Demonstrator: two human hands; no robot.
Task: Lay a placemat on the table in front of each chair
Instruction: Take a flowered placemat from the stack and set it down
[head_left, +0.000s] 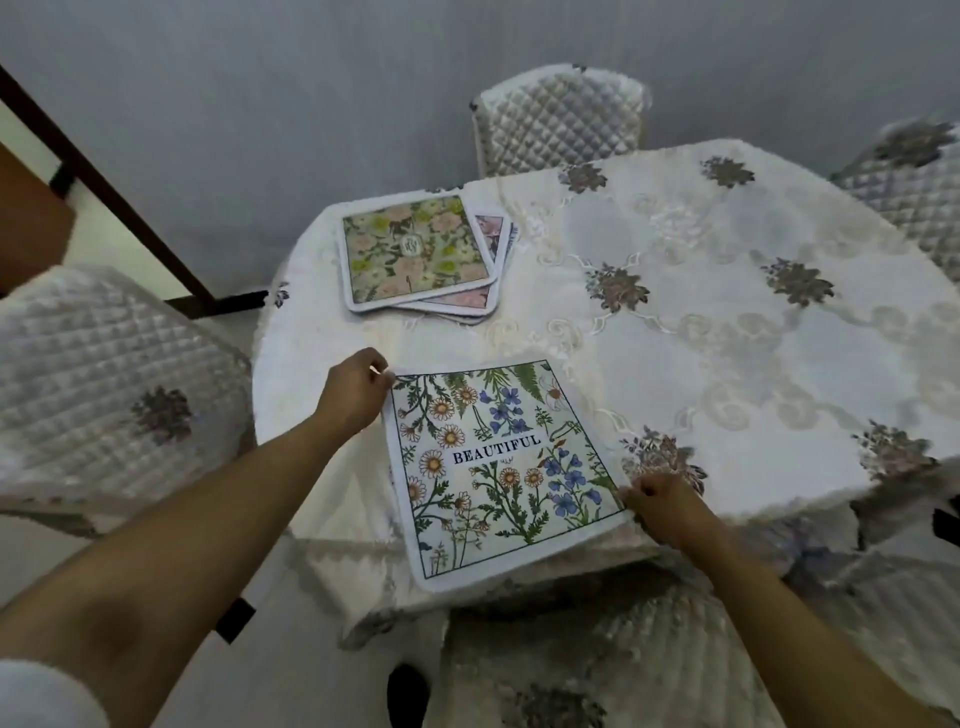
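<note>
Both hands (353, 389) on placemat (498, 467)

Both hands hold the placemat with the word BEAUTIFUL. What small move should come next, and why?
Probably slide the BEAUTIFUL placemat a little further onto the table and straighten it. The left hand pinches its far left corner and the right hand its near right corner, but its near edge overhangs the table edge and it lies skewed.
</note>
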